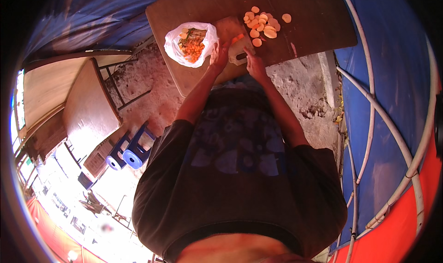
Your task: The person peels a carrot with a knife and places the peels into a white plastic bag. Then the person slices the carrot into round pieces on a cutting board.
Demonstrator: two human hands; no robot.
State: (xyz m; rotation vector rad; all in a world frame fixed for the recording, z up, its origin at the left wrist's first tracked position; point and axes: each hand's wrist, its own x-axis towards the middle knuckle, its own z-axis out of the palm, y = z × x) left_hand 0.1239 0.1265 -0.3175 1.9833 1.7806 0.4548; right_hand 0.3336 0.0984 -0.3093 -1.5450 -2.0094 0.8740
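A cutting board (230, 26) with a slotted handle lies on the brown table (311, 14). On it rests an orange strip (237, 38), perhaps carrot. My left hand (219, 55) is at the board's left edge, beside a white plastic bag (170, 48) that holds diced orange pieces (192, 51) and shredded scraps; whether its fingers grip anything is unclear. At the board's right side is my right hand (255, 63), near the handle slot, a finger reaching toward the board; a held tool cannot be made out. Round pale slices (270, 32) lie in a loose pile right of the board.
One slice (286, 18) lies apart to the right of the pile. The table's near edge runs just in front of my body. Blue plastic stools (133, 159) and another tabletop (88, 107) stand to the left. Pale poles (372, 72) and a blue tarp (398, 65) are at the right.
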